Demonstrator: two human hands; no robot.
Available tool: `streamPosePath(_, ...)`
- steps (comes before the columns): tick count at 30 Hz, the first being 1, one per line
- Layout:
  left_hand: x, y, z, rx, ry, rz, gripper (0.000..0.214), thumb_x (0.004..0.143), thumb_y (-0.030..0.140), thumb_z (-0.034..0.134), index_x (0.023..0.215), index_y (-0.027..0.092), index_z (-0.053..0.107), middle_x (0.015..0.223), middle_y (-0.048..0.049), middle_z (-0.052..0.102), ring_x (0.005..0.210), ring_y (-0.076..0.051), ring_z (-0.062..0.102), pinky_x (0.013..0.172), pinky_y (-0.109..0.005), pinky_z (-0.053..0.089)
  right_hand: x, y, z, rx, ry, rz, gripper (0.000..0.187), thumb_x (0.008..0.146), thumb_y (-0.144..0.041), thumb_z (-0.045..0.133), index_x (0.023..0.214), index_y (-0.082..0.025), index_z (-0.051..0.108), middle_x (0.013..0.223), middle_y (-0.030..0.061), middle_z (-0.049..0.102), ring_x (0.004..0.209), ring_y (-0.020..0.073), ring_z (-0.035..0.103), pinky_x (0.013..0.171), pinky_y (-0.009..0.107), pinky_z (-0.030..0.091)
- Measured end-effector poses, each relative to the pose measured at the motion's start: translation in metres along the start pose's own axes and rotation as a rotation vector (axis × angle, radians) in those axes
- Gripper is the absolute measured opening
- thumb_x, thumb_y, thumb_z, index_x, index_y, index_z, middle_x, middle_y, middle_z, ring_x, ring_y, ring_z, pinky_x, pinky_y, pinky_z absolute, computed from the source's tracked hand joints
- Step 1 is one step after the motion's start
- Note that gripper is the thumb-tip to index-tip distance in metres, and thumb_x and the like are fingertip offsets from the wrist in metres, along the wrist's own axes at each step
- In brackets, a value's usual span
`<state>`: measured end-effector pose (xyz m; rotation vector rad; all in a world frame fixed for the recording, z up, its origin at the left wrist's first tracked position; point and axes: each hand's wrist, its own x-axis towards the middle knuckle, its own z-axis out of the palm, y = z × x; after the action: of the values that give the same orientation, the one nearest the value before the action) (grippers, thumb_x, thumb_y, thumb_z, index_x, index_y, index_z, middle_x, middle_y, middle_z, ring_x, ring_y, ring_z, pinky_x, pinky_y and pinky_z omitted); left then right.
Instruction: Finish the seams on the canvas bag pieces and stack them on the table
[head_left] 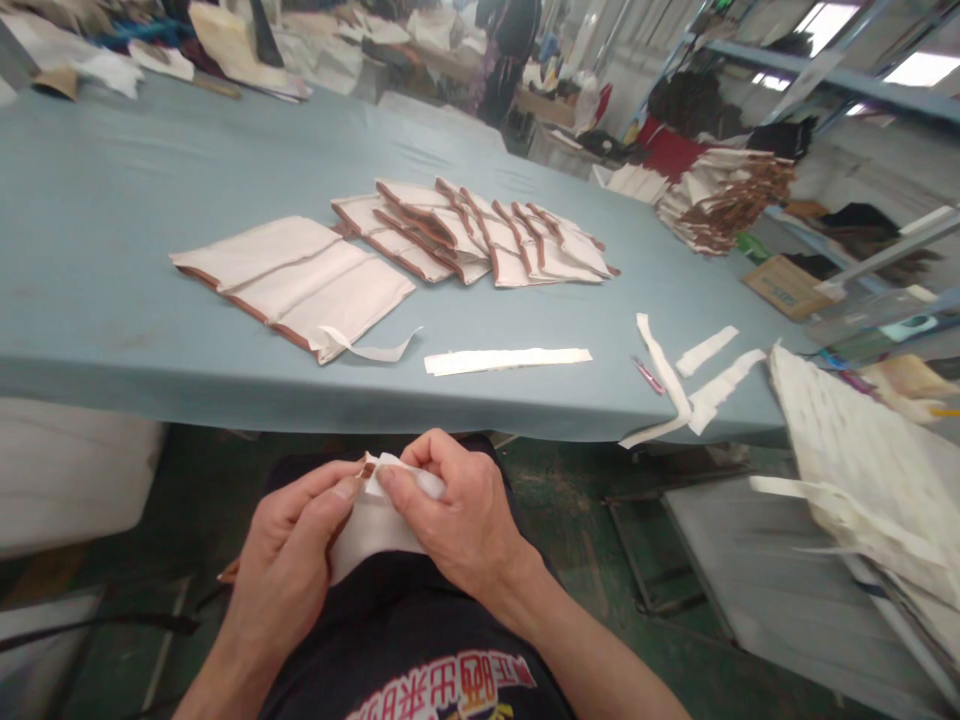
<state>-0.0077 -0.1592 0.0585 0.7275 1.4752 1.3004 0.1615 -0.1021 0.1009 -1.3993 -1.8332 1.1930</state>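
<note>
1. left hand: fingers pinching cloth, near a brown bit.
2. right hand: thumb and fingers gripping same cloth.
3. cloth: between hands, near table; strips on table.

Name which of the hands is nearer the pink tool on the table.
Right. The right hand grips the cloth, left of the pink tool and this side of the table; the left hand is farther left.

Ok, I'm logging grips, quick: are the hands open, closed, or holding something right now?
Left hand: closed, pinching the brown-edged white fabric.
Right hand: closed, also holding white fabric.
</note>
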Motion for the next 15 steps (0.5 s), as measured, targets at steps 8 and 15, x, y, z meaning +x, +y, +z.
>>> streamPosePath(8, 0.0015, -0.0024, -0.0007, 0.024, -0.008, 0.014, 0.039, 0.082, 0.057, 0.085, 0.082, 0.018, 0.085, 0.073, -0.0043, 0.080, 0.067, -0.023, 0.070, 0.055, -0.025, 0.053, 0.0037, 0.0051, -0.0016, -0.055, -0.046, -0.040, 0.026, 0.099, -0.046, 0.070, 0.084, -0.024, 0.066, 0.070, -0.0037, 0.064, 0.060, 0.0137, 0.051, 0.064, 0.028, 0.035)
streamPosePath(15, 0.0013, 0.0019, -0.0015, 0.093, -0.093, 0.010, 0.038, 0.082, 0.058, 0.088, 0.082, 0.021, 0.080, 0.067, 0.0013, 0.074, 0.056, -0.016, 0.061, 0.050, -0.021, 0.046, 0.0028, 0.0021, -0.0026, -0.152, -0.044, -0.068, 0.022, 0.099, -0.043, 0.072, 0.089, -0.024, 0.069, 0.076, -0.0016, 0.069, 0.067, 0.0152, 0.057, 0.069, 0.029, 0.035)
